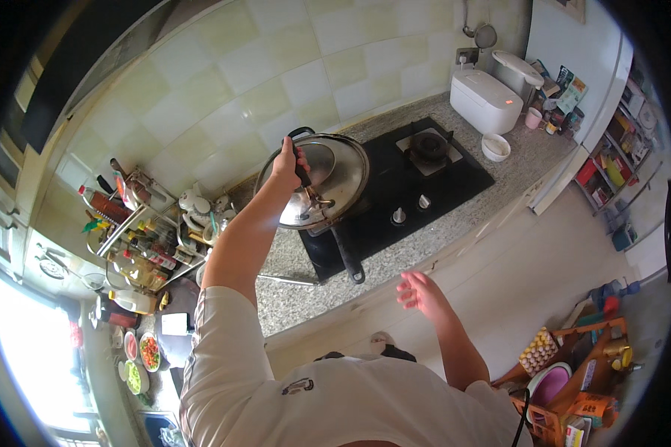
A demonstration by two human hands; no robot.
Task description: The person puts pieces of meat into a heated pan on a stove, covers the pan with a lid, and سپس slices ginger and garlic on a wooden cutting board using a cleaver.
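Note:
On the left part of the gas hob stands a pan; its long black handle (349, 257) points toward me over the counter's front. A round metal-rimmed lid (346, 167) lies over it and hides what is inside. My left hand (288, 167) is closed around the lid's black knob-like handle (302, 172). I cannot tell whether the lid sits fully on the pan. My right hand (419, 296) hangs in front of the counter edge, fingers apart and slightly curled, holding nothing.
A second burner (428, 146) and two knobs are on the black hob (369, 223). A white bowl (496, 147) and a white rice cooker (483, 100) stand to the right. Metal tongs or a utensil (288, 279) lie on the granite counter. Bottles (137, 268) and bowls of cut vegetables (150, 352) are left.

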